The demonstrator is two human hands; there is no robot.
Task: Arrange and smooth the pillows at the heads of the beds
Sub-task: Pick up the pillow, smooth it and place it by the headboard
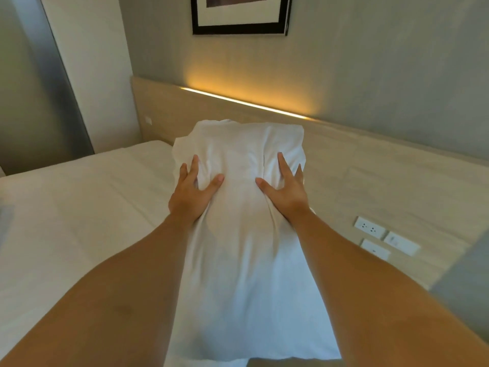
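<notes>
Pillow (239, 234) white, lying lengthwise along the headboard (370, 165), long side just beside it, far end puffed up against it. Resting on the bed (79, 202), on the sheet's headboard edge.

Left hand (191, 194) pressed on the pillow's side away from the headboard, fingers spread, thumb dug into the fabric, cloth bunched between thumb and fingers. Loose pinch, not a fist.

Right hand (285, 192) pressed on the pillow's headboard side, fingers splayed and flat, thumb pointing inward toward the left thumb. Open palm, pushing down; outer fingers partly hidden over the pillow's edge.

Creases running down the pillow between the two hands; near end flatter and smoother.

Light strip (243, 103) glowing along the headboard top, above the pillow's far end. Sockets (370, 229) set into the headboard face, well apart from the pillow toward its near end. Framed picture (239, 15) on the wall above the headboard.
</notes>
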